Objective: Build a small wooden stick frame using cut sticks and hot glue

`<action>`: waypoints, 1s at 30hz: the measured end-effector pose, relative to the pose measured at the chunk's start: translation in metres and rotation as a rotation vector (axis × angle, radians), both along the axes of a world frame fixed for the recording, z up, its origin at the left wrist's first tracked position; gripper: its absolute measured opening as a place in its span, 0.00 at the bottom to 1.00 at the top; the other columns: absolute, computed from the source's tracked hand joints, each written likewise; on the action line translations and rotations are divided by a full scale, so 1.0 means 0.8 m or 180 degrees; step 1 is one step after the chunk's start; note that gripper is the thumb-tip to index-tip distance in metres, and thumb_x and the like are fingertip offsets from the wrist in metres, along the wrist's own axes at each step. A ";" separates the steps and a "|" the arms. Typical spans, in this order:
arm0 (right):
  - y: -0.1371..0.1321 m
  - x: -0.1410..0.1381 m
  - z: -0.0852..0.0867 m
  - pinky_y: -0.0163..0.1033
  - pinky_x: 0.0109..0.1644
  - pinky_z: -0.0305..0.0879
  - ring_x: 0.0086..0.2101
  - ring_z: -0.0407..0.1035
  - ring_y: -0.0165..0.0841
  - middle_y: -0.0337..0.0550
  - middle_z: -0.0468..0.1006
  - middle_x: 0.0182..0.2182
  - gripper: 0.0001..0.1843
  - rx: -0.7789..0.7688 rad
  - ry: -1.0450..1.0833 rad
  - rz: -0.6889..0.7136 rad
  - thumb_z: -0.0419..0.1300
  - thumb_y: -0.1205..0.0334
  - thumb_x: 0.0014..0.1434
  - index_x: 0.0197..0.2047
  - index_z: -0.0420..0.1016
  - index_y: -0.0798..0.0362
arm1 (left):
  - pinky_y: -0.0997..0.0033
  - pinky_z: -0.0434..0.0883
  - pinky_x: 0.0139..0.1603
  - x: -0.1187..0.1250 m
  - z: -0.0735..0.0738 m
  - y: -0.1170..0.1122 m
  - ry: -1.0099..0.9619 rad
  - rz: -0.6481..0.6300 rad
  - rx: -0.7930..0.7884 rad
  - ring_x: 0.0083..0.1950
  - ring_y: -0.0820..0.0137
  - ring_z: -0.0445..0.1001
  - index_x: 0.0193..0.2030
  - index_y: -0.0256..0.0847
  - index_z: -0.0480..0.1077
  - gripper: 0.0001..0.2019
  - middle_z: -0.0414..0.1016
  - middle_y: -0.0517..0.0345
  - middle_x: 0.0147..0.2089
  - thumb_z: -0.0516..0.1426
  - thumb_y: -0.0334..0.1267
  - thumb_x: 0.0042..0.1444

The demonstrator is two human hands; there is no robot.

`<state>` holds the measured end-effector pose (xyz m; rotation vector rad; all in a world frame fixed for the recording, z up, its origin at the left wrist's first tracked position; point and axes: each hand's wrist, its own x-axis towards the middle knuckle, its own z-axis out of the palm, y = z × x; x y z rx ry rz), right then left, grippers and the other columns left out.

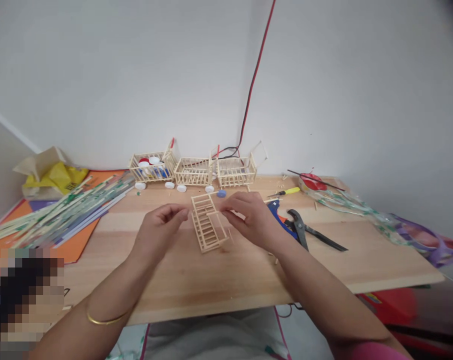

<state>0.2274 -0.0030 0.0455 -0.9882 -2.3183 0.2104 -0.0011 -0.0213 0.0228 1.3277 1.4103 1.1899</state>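
Note:
A small frame of thin wooden sticks (pixel 205 231), built like a ladder-sided box, sits tilted between my hands on the wooden table. Closed in a pinch, my left hand (pixel 161 227) has its fingertips right beside the frame's left edge. My right hand (pixel 253 217) comes in from the other side, thumb and forefinger bent together at the frame's upper right. Whether either pinch grips a stick is too small to tell. Just behind the frame lies a blue bottle cap (pixel 221 193).
Behind stand stick carts (pixel 194 172) with white cap wheels; one cart (pixel 151 167) holds bottles. Right lie a blue-handled glue gun (pixel 277 212), black pliers (pixel 305 230) and a yellow-handled screwdriver (pixel 288 191). Left, bundled sticks (pixel 72 210) cover an orange sheet (pixel 86 240).

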 end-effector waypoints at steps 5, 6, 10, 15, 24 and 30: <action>0.009 -0.008 -0.006 0.37 0.40 0.60 0.36 0.68 0.32 0.45 0.75 0.33 0.08 -0.0096 0.0035 0.0147 0.53 0.65 0.61 0.38 0.74 0.53 | 0.77 0.51 0.20 0.008 -0.008 0.001 -0.0713 -0.0505 -0.0973 0.19 0.79 0.54 0.27 0.35 0.73 0.15 0.65 0.62 0.20 0.62 0.47 0.44; 0.009 -0.009 -0.006 0.37 0.41 0.61 0.36 0.68 0.33 0.46 0.75 0.33 0.08 -0.0094 0.0047 0.0170 0.53 0.65 0.61 0.38 0.74 0.52 | 0.77 0.51 0.20 0.010 -0.007 0.000 -0.0744 -0.0560 -0.1046 0.19 0.79 0.54 0.26 0.35 0.73 0.15 0.63 0.63 0.19 0.62 0.47 0.44; 0.010 -0.012 -0.002 0.37 0.42 0.62 0.37 0.69 0.32 0.45 0.75 0.35 0.08 -0.0112 0.0058 0.0228 0.53 0.66 0.61 0.37 0.74 0.51 | 0.76 0.51 0.21 0.014 -0.005 -0.003 -0.0808 -0.0691 -0.1140 0.20 0.78 0.53 0.24 0.36 0.71 0.15 0.59 0.64 0.17 0.61 0.48 0.46; 0.008 -0.013 0.000 0.37 0.42 0.62 0.37 0.68 0.32 0.44 0.75 0.34 0.08 -0.0137 -0.0035 0.0226 0.53 0.65 0.61 0.36 0.75 0.51 | 0.75 0.51 0.21 0.016 -0.006 -0.002 -0.0936 -0.0756 -0.1193 0.20 0.78 0.53 0.23 0.36 0.71 0.14 0.59 0.65 0.17 0.62 0.47 0.45; 0.004 -0.014 -0.004 0.37 0.41 0.62 0.37 0.68 0.32 0.44 0.75 0.35 0.09 -0.0217 -0.0030 0.0216 0.53 0.66 0.60 0.36 0.75 0.52 | 0.76 0.51 0.21 0.017 -0.006 0.000 -0.1138 -0.0756 -0.1314 0.19 0.79 0.53 0.22 0.36 0.71 0.13 0.60 0.65 0.16 0.63 0.45 0.43; 0.004 -0.016 -0.003 0.36 0.40 0.61 0.36 0.67 0.31 0.43 0.74 0.34 0.08 -0.0269 -0.0095 0.0239 0.54 0.68 0.59 0.35 0.74 0.53 | 0.76 0.51 0.21 0.018 -0.009 0.001 -0.1160 -0.0744 -0.1318 0.19 0.79 0.54 0.23 0.35 0.71 0.12 0.61 0.64 0.17 0.63 0.44 0.43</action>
